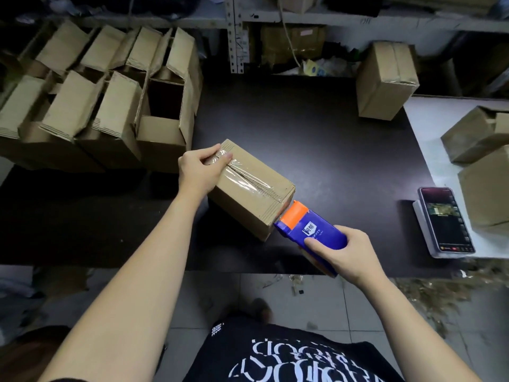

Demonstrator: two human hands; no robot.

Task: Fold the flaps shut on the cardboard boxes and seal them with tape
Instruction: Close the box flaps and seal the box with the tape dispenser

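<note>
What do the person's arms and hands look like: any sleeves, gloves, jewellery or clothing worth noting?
The left forearm and right forearm are uncovered, with no sleeve over them. The left hand and right hand wear no gloves, and no ring, watch or bracelet shows. The person wears a black T-shirt with white printed lettering.

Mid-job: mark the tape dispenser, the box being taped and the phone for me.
tape dispenser (327,233), head view, on its blue body.
box being taped (242,210), head view, on its near side face.
phone (444,219), head view, middle of its screen.
</note>
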